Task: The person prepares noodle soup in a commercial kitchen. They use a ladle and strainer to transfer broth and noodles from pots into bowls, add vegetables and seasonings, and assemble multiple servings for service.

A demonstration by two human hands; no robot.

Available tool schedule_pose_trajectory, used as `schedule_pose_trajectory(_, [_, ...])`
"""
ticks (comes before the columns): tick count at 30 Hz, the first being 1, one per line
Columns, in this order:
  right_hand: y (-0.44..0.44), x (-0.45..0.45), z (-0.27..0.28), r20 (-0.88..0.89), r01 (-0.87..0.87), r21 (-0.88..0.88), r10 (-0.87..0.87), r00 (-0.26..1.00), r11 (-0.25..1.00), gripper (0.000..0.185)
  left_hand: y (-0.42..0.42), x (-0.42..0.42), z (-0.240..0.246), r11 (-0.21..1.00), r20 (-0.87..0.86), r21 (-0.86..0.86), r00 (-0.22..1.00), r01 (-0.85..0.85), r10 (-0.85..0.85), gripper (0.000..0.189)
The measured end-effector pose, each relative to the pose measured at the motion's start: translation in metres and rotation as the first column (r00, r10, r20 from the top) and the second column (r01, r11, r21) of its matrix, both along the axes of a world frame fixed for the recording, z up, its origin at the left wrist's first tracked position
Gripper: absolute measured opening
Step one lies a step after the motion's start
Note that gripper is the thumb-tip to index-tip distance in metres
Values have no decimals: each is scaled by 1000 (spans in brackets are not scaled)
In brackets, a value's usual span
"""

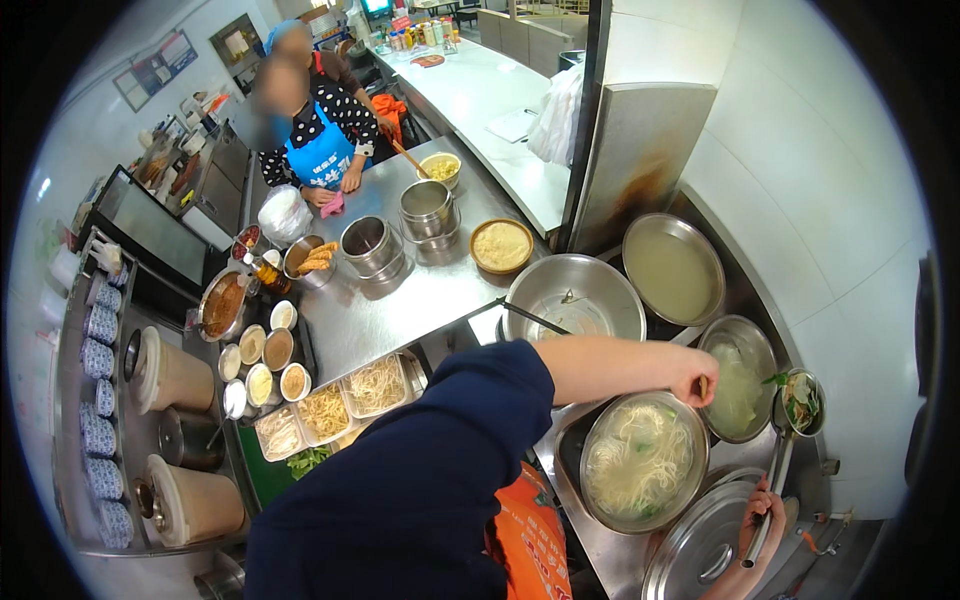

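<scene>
My left hand (694, 381) hangs between two pots, its fingers closed around a small brown thing (703, 386) that shows only in part. Just below that hand is a metal pot (701, 480) of noodles (637, 457) in pale broth with bits of green. At the lower right, my right hand (763, 514) grips the metal handle of a ladle (781, 457). Leafy greens and other pieces of food (799, 397) fill the ladle's bowl. Beside it stands a pot (769, 349) with cloudy, pale green contents. A dark rod (536, 317) passes behind my left forearm; its other end is hidden.
A wide steel basin (637, 300) and a pot of pale broth (720, 259) stand beyond my arm. A large lid (697, 547) lies near my right hand. Trays of noodles (322, 416) and seasoning bowls (279, 349) are at left. Two people (322, 142) stand across the steel counter (360, 307).
</scene>
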State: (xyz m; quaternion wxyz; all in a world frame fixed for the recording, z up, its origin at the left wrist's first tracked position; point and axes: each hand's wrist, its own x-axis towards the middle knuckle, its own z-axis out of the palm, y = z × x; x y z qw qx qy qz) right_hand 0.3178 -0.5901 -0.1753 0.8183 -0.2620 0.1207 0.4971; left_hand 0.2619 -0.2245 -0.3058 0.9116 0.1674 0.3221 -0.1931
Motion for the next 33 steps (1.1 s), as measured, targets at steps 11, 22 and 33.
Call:
schedule_pose_trajectory(11, [5, 0, 3, 37, -3, -38, 5, 999, 999, 36, -13, -17, 0, 991, 43, -118, 997, 66, -61, 14])
schedule_pose_trajectory(22, [17, -5, 15, 26, -3, -155, 8, 1000, 988, 20, 2, -37, 9, 954, 62, -19, 953, 299, -298, 11])
schedule_pose_trajectory(33, [23, -5, 22, 104, -15, -196, 36, 994, 981, 16, -44, -50, 25, 874, 91, 442, 959, 203, -268, 22])
